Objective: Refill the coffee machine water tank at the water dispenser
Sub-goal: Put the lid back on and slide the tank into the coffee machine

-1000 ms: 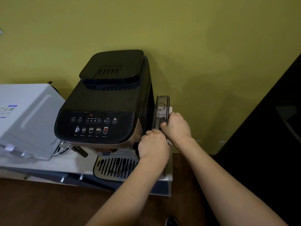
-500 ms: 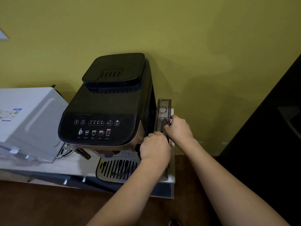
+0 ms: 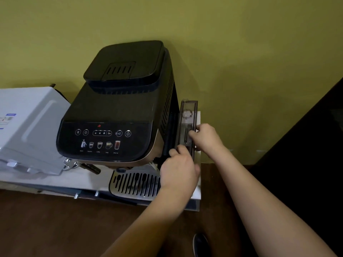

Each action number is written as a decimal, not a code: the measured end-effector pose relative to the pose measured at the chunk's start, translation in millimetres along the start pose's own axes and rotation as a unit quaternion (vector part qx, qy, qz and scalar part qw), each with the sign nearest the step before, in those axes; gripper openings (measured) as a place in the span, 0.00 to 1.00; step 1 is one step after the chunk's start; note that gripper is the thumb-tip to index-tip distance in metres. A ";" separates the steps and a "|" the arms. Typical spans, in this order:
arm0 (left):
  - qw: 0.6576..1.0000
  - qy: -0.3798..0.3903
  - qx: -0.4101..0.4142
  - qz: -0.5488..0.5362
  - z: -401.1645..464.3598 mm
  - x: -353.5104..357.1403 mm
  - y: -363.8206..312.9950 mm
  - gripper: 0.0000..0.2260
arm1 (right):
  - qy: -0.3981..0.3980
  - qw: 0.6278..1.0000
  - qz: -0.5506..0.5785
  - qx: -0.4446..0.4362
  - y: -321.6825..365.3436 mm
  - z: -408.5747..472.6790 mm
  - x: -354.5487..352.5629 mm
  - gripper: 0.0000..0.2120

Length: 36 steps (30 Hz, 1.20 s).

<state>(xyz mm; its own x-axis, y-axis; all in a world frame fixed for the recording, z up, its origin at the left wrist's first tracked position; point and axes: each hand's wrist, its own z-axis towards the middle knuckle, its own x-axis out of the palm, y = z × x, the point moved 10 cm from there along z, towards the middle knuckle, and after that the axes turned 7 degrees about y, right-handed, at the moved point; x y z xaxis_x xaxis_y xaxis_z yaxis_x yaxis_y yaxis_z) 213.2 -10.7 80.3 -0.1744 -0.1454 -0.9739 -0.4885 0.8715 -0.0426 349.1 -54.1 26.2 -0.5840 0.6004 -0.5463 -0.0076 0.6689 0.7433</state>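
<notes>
Two bare hands work at the right flank of a black coffee machine (image 3: 118, 108) that stands on a white shelf (image 3: 55, 179) against a yellow-green wall (image 3: 241, 43). Far left, a white appliance (image 3: 27, 130) sits just beside the machine; its blue-and-white sticker (image 3: 7, 120) is too small to read. On the machine's front panel (image 3: 104, 140) a row of round icons includes a "x2" mark and a power symbol, with a small red light above; beneath run five drink pictures whose captions are too blurred to read. Below the panel, a slotted metal drip tray (image 3: 135, 183) juts forward. The left hand (image 3: 179, 173) is curled, fingers on the front lower edge of the smoky transparent water tank (image 3: 187, 125), which stands upright, partly out of its slot on the machine's right side. The right hand (image 3: 207, 139) pinches the tank's top rim, thumb inside. A dark shoe (image 3: 200, 244) shows on the brown floor (image 3: 55, 229).
</notes>
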 end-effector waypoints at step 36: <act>0.969 -0.169 0.029 -0.176 -256.4 21.4 155.4 0.31 | -0.085 0.985 0.130 -0.074 17.8 -276.1 123.7 0.10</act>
<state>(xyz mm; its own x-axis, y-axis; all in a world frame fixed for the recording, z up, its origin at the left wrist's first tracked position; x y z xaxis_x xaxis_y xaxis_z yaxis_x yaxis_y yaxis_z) -85.7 1.5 110.0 0.2893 -0.2854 -0.9137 -0.4169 0.8217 -0.3887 52.6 -89.0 78.5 -0.4369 0.8163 -0.3779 -0.0023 0.4190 0.9080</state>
